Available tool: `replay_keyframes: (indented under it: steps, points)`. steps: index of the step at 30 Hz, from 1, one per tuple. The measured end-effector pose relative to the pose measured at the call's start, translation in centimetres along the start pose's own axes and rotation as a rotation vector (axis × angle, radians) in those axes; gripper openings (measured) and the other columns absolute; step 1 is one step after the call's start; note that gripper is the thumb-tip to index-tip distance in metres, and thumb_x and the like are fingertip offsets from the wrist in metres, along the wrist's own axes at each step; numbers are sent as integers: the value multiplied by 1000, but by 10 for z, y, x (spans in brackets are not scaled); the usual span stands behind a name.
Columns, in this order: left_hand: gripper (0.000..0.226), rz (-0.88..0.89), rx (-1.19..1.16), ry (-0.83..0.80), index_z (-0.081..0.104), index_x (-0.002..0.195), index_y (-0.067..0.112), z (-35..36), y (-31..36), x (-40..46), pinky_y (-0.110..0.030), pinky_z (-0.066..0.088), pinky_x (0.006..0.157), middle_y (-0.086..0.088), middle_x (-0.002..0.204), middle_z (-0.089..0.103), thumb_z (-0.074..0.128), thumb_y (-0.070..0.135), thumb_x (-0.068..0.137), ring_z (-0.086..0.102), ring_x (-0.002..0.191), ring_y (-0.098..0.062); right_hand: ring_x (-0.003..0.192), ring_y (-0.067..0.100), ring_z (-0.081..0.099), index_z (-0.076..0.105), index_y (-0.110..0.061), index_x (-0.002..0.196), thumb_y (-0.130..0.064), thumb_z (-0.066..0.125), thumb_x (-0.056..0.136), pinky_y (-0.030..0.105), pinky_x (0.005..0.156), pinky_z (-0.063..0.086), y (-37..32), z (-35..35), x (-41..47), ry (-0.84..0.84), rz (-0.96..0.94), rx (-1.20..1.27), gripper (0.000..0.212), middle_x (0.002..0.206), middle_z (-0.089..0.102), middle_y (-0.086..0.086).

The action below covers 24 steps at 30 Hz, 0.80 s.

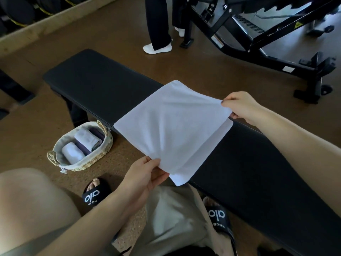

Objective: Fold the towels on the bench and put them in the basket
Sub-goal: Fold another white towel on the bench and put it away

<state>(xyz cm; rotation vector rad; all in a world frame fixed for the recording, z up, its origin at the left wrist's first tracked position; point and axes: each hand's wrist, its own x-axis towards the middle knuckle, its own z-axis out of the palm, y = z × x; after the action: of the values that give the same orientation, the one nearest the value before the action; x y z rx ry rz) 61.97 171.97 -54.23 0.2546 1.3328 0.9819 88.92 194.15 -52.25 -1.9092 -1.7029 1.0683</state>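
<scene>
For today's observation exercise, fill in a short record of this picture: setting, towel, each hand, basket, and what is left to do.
setting: gym floor, black bench
towel: white towel lies across the bench, its top layer lifted and being folded over
left hand: left hand pinches the near corner
right hand: right hand pinches the far corner
basket: woven basket on the floor beside the bench, holding rolled white towels
left to do: finish the fold, put the towel in the basket

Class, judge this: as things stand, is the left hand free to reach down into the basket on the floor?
Probably not yet. The left hand pinches a corner of the white towel, so it is occupied. The path itself looks open: the basket sits on the floor to its left, uncovered.
</scene>
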Motion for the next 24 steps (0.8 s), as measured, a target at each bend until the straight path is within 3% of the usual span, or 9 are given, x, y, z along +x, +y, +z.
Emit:
replay_keyframes:
  steps: [3,6,9,12,16,20,24]
  points:
    - [20,-65,126,86,61,120,2,0,-17,5,-30,60,71,-13,105,76,55,8,102,75,89,-21,81,18,63,67,-13,102,-22,61,96,30,66,52,20,7,-6,-17,-16,-167,11,96,66,5]
    - [14,-67,180,149,61,113,1,2,-29,10,-34,60,74,-13,90,74,56,6,100,73,78,-20,85,12,60,65,-17,103,-25,61,96,24,62,41,28,11,-11,26,-56,-231,11,96,63,-2]
    - [9,-61,175,168,63,104,0,3,-35,10,-38,60,81,-10,80,69,57,6,99,71,75,-20,84,14,62,64,-16,102,-24,61,95,27,66,47,29,8,-14,21,-55,-239,10,94,64,0]
    - [14,-96,161,99,68,108,4,7,-41,7,-36,61,77,-14,91,68,61,10,98,69,82,-22,85,22,67,64,-16,98,-23,58,96,37,76,57,30,6,-19,21,-36,-215,10,91,68,4]
    - [20,-118,158,85,66,114,3,6,-46,5,-34,61,78,-21,105,72,54,4,99,73,90,-22,71,21,66,65,-14,100,-21,52,99,29,63,51,28,3,-24,-12,38,-166,15,89,70,9]
    - [25,-111,183,66,65,119,6,2,-45,8,-31,60,74,-16,106,76,53,3,98,75,94,-22,81,28,70,68,-7,99,-16,55,96,33,67,52,27,3,-27,-2,9,-265,16,93,70,15]
    - [22,-149,211,22,62,121,15,6,-41,10,-31,59,71,-15,105,77,49,10,103,71,89,-22,85,26,68,66,-13,92,-17,61,93,39,77,56,29,6,-31,36,-11,-280,6,95,67,8]
